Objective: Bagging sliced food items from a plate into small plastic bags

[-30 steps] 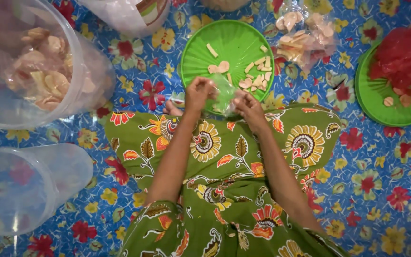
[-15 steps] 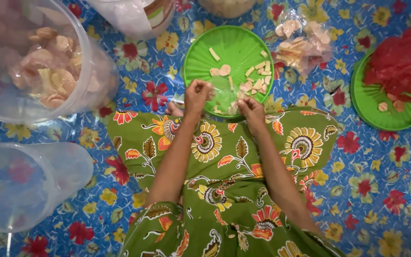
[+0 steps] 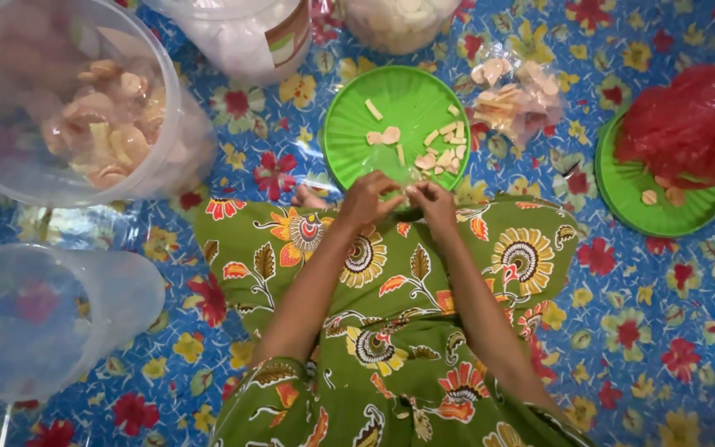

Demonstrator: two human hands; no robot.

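My left hand (image 3: 367, 201) and my right hand (image 3: 434, 202) meet fingertip to fingertip over my green flowered lap (image 3: 391, 281), pinching a small clear plastic bag (image 3: 400, 187) between them. Just beyond the fingers lies a round green plate (image 3: 349, 132) with several pale cracker pieces (image 3: 440, 149) scattered on it. A clear bag filled with crackers (image 3: 515, 99) rests by the plate's right rim.
A large clear tub holding round crackers (image 3: 101, 124) stands at upper left. An empty clear tub (image 3: 43, 314) lies at lower left. At right, a red plastic bag (image 3: 688, 124) sits on a second green plate (image 3: 635, 207). Two more containers (image 3: 242, 33) line the top edge. A blue flowered mat (image 3: 664, 331) covers the floor.
Both hands have drawn slightly back from the plate toward my lap and closed together on the small bag. The view has shifted a little.
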